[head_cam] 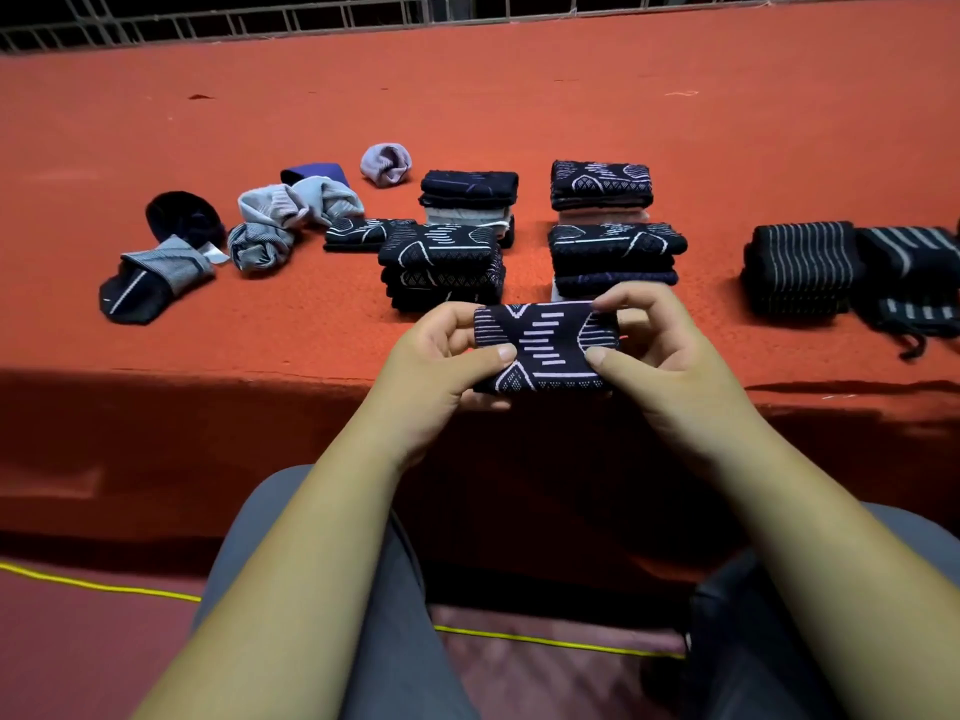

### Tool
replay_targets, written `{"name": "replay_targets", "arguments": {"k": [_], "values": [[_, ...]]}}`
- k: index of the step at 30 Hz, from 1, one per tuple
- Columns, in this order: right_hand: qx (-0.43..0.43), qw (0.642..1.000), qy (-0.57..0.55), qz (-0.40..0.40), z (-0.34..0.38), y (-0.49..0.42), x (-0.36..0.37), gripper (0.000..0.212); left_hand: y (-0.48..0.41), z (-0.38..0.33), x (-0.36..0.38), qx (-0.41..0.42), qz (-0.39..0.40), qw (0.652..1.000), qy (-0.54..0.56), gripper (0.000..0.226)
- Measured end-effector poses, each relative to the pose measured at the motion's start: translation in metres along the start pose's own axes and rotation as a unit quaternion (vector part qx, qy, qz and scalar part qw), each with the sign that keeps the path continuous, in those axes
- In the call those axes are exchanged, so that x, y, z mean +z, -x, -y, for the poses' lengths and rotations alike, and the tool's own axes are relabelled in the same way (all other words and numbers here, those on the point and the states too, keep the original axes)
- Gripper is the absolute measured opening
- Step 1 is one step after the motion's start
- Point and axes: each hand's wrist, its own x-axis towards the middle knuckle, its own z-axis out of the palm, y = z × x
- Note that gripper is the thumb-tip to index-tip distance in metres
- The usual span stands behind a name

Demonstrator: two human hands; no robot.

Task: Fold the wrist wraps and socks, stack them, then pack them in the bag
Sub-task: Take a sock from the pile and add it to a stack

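Mid-task, judging by layout: pinching folded patterned sock (545, 348) at both ends with left hand (441, 356) and right hand (662, 345) over table (519, 96) near edge, four folded stacks (441, 262) behind, striped wrist wraps (800, 267) at right, loose grey socks (280, 220) far left unfolded, no bag visible.

One wide-angle camera sits at the person's head, facing forward and down across the orange table (571, 106) toward the railing (311, 18) at 12 o'clock. It is close: the person's lap (400, 667) fills 6 o'clock.
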Motion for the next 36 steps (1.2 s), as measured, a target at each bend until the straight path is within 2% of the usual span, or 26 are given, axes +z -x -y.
{"name": "replay_targets", "arguments": {"k": [3, 5, 10, 14, 18, 22, 28, 33, 36], "values": [[0.015, 0.998, -0.056, -0.015, -0.005, -0.004, 0.006, 0.047, -0.001, -0.001, 0.0, 0.027, -0.025, 0.999, 0.003, 0.028], [0.006, 0.998, -0.054, -0.024, -0.009, -0.007, 0.009, 0.046, -0.002, 0.0, -0.001, 0.038, -0.033, 0.999, 0.011, 0.029], [-0.038, 0.993, 0.042, -0.1, -0.014, -0.016, 0.026, 0.027, -0.002, 0.005, -0.006, 0.039, -0.031, 0.998, 0.032, 0.037], [-0.06, 0.987, 0.085, -0.123, -0.014, -0.022, 0.049, 0.03, 0.003, 0.005, -0.026, 0.06, -0.035, 0.998, 0.006, 0.04], [-0.059, 0.99, 0.084, -0.093, -0.021, -0.03, 0.074, 0.029, 0.013, 0.002, -0.049, 0.05, -0.088, 0.995, 0.004, 0.033], [-0.085, 0.989, 0.112, -0.035, -0.024, -0.042, 0.1, 0.018, 0.019, 0.002, -0.075, 0.036, -0.153, 0.987, 0.027, 0.033], [-0.105, 0.986, 0.122, 0.043, -0.012, -0.07, 0.154, 0.018, 0.016, -0.003, -0.116, 0.061, -0.277, 0.956, 0.079, 0.031], [-0.083, 0.991, 0.083, 0.062, -0.014, -0.09, 0.189, 0.02, -0.002, -0.015, -0.148, 0.064, -0.323, 0.937, 0.115, 0.032], [-0.086, 0.989, 0.113, 0.05, -0.023, -0.094, 0.196, 0.019, -0.021, -0.022, -0.166, 0.071, -0.332, 0.932, 0.125, 0.035]]}}
